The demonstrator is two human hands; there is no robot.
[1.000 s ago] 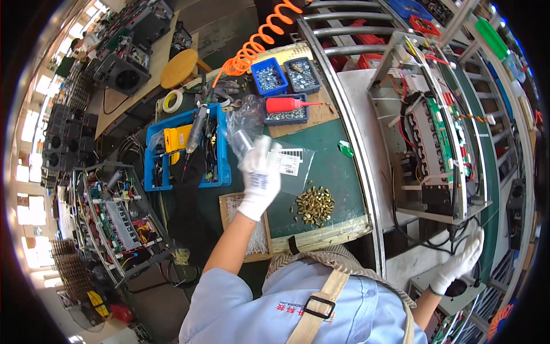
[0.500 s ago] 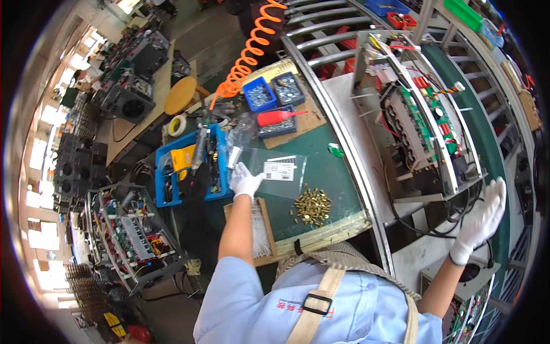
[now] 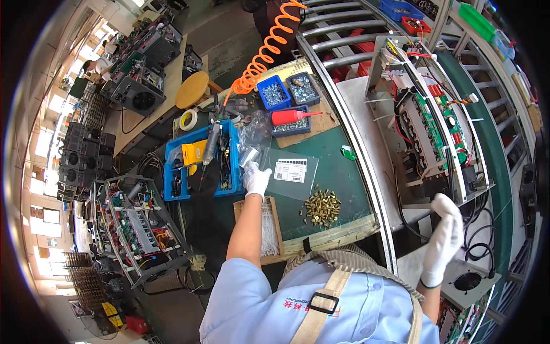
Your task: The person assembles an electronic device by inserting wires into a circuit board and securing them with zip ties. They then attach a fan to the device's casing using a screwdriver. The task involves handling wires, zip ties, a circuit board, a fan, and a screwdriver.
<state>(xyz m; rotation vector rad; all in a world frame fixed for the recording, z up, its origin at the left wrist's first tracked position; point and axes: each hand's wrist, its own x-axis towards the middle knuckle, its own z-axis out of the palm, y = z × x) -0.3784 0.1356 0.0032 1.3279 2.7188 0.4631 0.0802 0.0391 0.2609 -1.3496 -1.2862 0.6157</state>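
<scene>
My left hand (image 3: 255, 180), in a white glove, rests over the green bench with its thumb apart from the fingers. Its fingertips reach a small silvery-white piece (image 3: 248, 156) beside a clear plastic bag (image 3: 301, 182) with a white label; whether they touch it I cannot tell. My right hand (image 3: 444, 238), also gloved, is raised in the air on the right with nothing in it, fingers loosely extended. It is just below an open-framed electronic unit (image 3: 427, 126) with green circuit boards. A heap of brass fittings (image 3: 322, 207) lies on the bench right of my left hand.
A blue tool bin (image 3: 176, 192) holds an electric screwdriver (image 3: 212, 143) under a coiled orange hose (image 3: 264, 57). Small blue boxes of screws (image 3: 275, 94) and a red bottle (image 3: 289, 118) stand behind. A shallow tray (image 3: 278, 229) sits near me. Metal rails (image 3: 366, 172) edge the bench.
My right hand has come left and down, toward my body, its fingers less straight. The whole view has shifted slightly; my left hand stays by the silvery-white piece.
</scene>
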